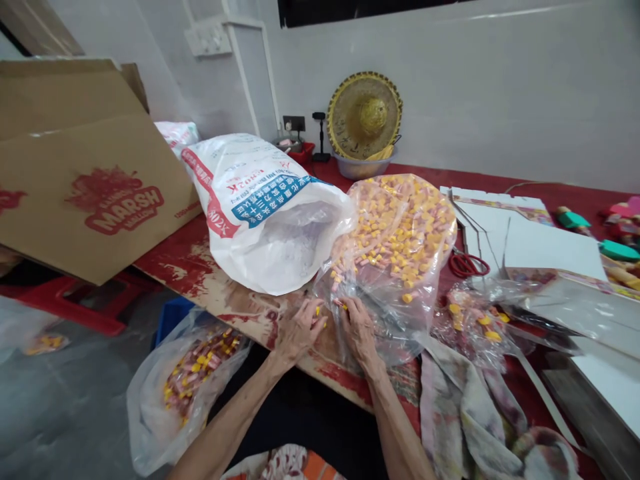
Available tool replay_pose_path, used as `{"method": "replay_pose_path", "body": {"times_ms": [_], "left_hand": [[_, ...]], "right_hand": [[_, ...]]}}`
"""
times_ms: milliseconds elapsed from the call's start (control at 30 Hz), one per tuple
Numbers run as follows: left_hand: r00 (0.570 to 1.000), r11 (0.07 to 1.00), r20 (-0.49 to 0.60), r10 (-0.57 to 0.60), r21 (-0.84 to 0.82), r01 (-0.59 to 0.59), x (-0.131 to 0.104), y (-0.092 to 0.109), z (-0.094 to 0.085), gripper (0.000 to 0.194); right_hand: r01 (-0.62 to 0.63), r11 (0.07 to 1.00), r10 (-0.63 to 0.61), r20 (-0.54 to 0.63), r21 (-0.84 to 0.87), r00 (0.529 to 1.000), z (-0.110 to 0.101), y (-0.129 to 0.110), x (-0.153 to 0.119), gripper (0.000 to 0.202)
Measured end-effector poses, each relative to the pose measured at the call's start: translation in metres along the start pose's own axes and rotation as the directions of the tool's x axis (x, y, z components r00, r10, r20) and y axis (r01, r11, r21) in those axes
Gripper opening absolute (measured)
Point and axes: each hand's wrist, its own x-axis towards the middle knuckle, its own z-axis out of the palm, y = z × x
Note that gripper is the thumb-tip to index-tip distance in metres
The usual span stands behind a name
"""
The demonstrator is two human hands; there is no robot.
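A big clear plastic bag full of yellow and pink wrapped candies lies on the red table, its mouth toward me. My left hand rests at the bag's mouth, fingers curled around a few yellow candies. Beside it, my right hand presses on the bag's loose plastic and pinches candies at the opening. A white woven sack lies just left of the candy bag.
A smaller clear bag of candies hangs below the table edge at left. A marshmallow carton stands at the left. Red scissors, white cardboard sheets, a small candy bag and a cloth lie at right. A straw hat leans on the wall.
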Motion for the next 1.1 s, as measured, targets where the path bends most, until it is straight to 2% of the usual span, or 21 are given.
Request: {"method": "replay_pose_path", "body": {"times_ms": [67, 133, 267, 367, 433, 500, 567, 667, 767, 833, 967, 1033, 1100], "left_hand": [[1.0, 0.999, -0.011, -0.028, -0.023, 0.028, -0.002, 0.0, -0.006, 0.031], [0.993, 0.998, -0.1, -0.068, 0.004, 0.068, -0.008, -0.002, -0.024, 0.031], [0.948, 0.943, -0.29, -0.134, 0.255, 0.212, -0.044, -0.023, -0.087, 0.03], [0.94, 0.823, -0.284, -0.19, 0.476, 0.31, -0.079, -0.046, -0.127, 0.027], [0.945, 0.79, -0.259, -0.199, 0.529, 0.311, -0.091, -0.055, -0.134, 0.026], [0.953, 0.831, -0.246, -0.177, 0.482, 0.279, -0.087, -0.055, -0.122, 0.026], [0.968, 0.902, -0.213, -0.131, 0.38, 0.205, -0.069, -0.047, -0.095, 0.029], [0.992, 0.952, -0.11, -0.06, 0.293, 0.09, -0.036, -0.031, -0.047, 0.049], [0.997, 0.969, -0.034, -0.066, 0.234, 0.072, -0.011, -0.028, -0.015, 0.054], [0.997, 0.988, -0.035, -0.07, 0.137, 0.075, -0.001, -0.031, -0.01, 0.045], [0.997, 1.0, -0.079, 0.017, -0.012, -0.018, 0.008, -0.025, -0.025, 0.022], [0.994, 0.995, -0.045, 0.098, 0.037, -0.096, 0.008, -0.014, -0.03, 0.013], [0.989, 0.976, 0.034, 0.146, 0.157, -0.149, 0.009, -0.004, -0.026, 0.015]], "right_hand": [[-0.001, 1.0, 0.001, 0.001, 0.002, 1.0, 0.0, 0.0, 0.0, 0.03], [0.0, 1.0, 0.0, 0.0, 0.006, 1.0, 0.0, 0.0, -0.001, 0.03], [0.006, 1.0, -0.006, -0.008, 0.01, 1.0, 0.001, 0.002, -0.001, 0.029], [0.009, 1.0, -0.009, -0.021, -0.002, 1.0, 0.003, 0.004, -0.002, 0.029], [0.011, 1.0, -0.011, -0.023, -0.006, 1.0, 0.003, 0.005, -0.002, 0.028], [0.013, 1.0, -0.013, -0.02, -0.003, 1.0, 0.003, 0.004, -0.002, 0.028], [0.009, 1.0, -0.008, -0.02, 0.002, 1.0, 0.002, 0.002, -0.002, 0.029], [0.003, 1.0, -0.003, -0.028, 0.007, 1.0, -0.001, -0.003, -0.001, 0.029], [0.034, 0.999, -0.033, -0.041, 0.012, 0.999, -0.002, -0.005, 0.0, 0.028], [0.067, 0.998, -0.067, -0.066, -0.003, 0.996, -0.001, -0.003, 0.001, 0.027], [0.089, 0.996, -0.091, -0.079, -0.031, 0.993, 0.004, 0.0, 0.004, 0.028], [0.076, 0.996, -0.079, -0.072, -0.035, 0.994, 0.004, 0.0, 0.004, 0.027], [0.064, 0.997, -0.066, -0.062, -0.035, 0.996, 0.003, -0.001, 0.003, 0.027]]}}
